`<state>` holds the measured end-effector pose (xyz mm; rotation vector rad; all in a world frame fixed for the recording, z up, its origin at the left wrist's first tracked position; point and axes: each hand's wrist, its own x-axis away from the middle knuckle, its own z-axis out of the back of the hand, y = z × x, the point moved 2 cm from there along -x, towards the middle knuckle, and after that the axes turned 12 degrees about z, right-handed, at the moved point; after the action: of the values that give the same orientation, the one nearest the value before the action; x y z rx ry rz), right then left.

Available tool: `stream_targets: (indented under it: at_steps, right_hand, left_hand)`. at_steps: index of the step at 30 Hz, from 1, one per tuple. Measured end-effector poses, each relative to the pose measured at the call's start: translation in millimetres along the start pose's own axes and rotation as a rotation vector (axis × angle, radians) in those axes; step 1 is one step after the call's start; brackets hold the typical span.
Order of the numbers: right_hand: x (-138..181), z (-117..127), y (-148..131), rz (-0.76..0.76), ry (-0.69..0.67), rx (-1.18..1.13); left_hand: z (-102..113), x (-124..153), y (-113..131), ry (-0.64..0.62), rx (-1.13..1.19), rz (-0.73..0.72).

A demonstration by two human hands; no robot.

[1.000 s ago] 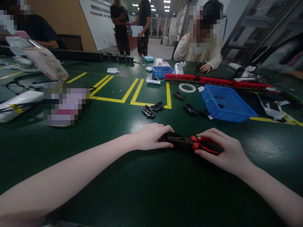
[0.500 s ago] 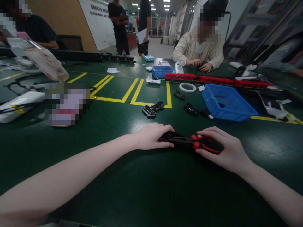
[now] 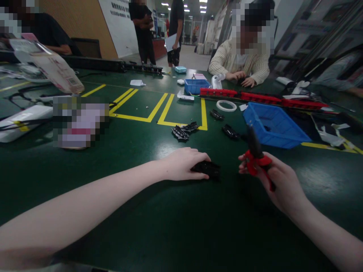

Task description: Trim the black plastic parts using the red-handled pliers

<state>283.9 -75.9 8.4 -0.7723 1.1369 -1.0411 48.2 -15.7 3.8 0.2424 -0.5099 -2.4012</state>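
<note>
A: What's in the hands rn?

B: Right hand has the red-handled pliers with dark metal jaws, fingers clamped round the handles, tool lifted off the table w/ its nose pointing up and away. Left hand lies flat on the dark green table top, fingers together, tips pressing a small black plastic part that sits on the table just right of them.

A: Pliers touching the part?

B: No, apart; part is low between the two hands, pliers above and to the right.

A: Other stuff nearby?

B: More black plastic pieces past the left hand, by the yellow tape lines; two more at and. Big blue plastic bin right behind the pliers. White tape ring further back, then a long red strip and a small blue tray.

A: Ppl?

B: A person in a striped light top sits across, hands on the table. Two stand in the bkgd, one w/ white paper.
</note>
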Motion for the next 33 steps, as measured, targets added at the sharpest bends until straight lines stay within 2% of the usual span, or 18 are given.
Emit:
stream_targets:
  at_steps: [3, 6, 11, 14, 17, 23, 26, 31, 33]
  right_hand:
    - [0, -9, 0, -0.095, -0.003, -0.191]
    - [-3, -7, 1, -0.052, -0.056, -0.005]
    - [-16, 2, 5, 0.332, -0.176, 0.601]
    - [-24, -1, 8, 0.511, -0.230, 0.749]
    - [-27, -10, 9, 0.609, -0.267, 0.816]
    - [-29, -22, 9, 0.692, -0.320, 1.005]
    - [-32, -25, 13, 0.736, -0.329, 1.028]
    - [-36, -23, 17, 0.796, -0.286, 1.038]
    - [-36, -22, 16, 0.762, -0.299, 1.033]
  left_hand:
    - [-1, 1, 1, 0.028, -0.018, 0.005]
    - [-2, 3, 3, 0.046, -0.044, 0.024]
    - [-3, 4, 4, 0.064, -0.045, 0.038]
    - [-2, 4, 4, 0.056, -0.026, 0.035]
    - [-2, 4, 4, 0.050, -0.027, 0.047]
    - [-1, 4, 5, 0.020, -0.026, 0.063]
    - [-2, 3, 6, 0.020, -0.032, 0.084]
    - [-4, 3, 14, 0.057, -0.042, 0.205]
    - [-4, 4, 18, 0.064, -0.045, 0.243]
